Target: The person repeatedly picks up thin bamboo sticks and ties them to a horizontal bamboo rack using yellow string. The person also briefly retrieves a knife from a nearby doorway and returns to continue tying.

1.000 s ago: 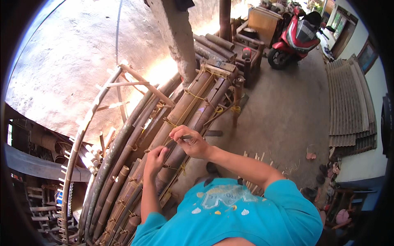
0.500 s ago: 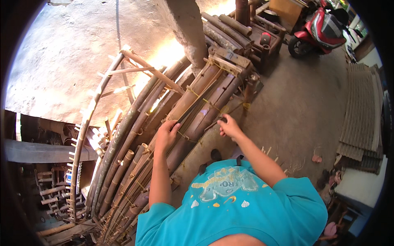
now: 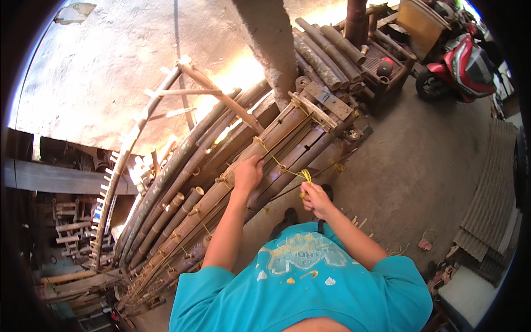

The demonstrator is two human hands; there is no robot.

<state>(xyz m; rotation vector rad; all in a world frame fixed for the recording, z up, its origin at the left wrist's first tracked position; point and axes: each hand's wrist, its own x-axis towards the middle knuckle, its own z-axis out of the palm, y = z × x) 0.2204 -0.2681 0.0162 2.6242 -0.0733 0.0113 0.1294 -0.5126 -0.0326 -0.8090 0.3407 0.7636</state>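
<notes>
A long frame of bamboo poles [image 3: 287, 172] runs diagonally in front of me, bound across at intervals with yellow cord. My left hand [image 3: 249, 174] is closed at its near pole, the fingertips pinching what looks like a thin dark bamboo strip [image 3: 287, 136] lying lengthwise between the poles. To the right, my right hand [image 3: 316, 200] is closed around a looped bundle of yellow cord [image 3: 306, 176]. From that bundle a strand stretches left over the poles, past the left hand's fingertips. The palm side of both hands is hidden.
Long bamboo poles [image 3: 166, 166] and a curved ladder-like bamboo piece [image 3: 130, 141] lie left of the frame. A concrete post [image 3: 268, 50] rises behind it. Cut poles [image 3: 326, 58] are stacked at the back. A red scooter [image 3: 459, 69] and corrugated sheets [image 3: 487, 188] stand right.
My right hand now grips the yellow cord bundle, which hung by the frame before. My left hand has shifted farther along the poles. The whole view has swung somewhat.
</notes>
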